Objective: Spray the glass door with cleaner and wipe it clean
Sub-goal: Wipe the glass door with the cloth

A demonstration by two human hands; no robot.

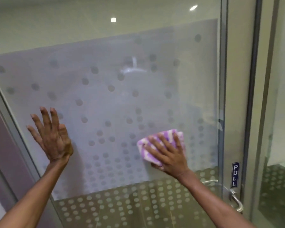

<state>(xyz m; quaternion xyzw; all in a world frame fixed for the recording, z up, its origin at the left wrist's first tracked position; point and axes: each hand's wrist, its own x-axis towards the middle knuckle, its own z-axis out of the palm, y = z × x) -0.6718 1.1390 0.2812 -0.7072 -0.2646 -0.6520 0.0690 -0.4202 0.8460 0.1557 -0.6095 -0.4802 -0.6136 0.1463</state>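
Both arms reach forward and up, forearms bare. Left hand [52,137]: palm flat forward, fingers spread and pointing up, thumb tucked alongside. Right hand [169,154]: palm forward, fingers splayed up and to the left, pressing flat. Wrists bent back. Hands well apart, at about the same height.

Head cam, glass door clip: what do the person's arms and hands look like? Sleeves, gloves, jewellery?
Both arms are bare as far as the view shows, with no sleeve in frame. The left hand and right hand are ungloved. No rings, watch or wristband are visible on either one, and no markings. Fingernails look short and plain, though the picture is a little blurred.
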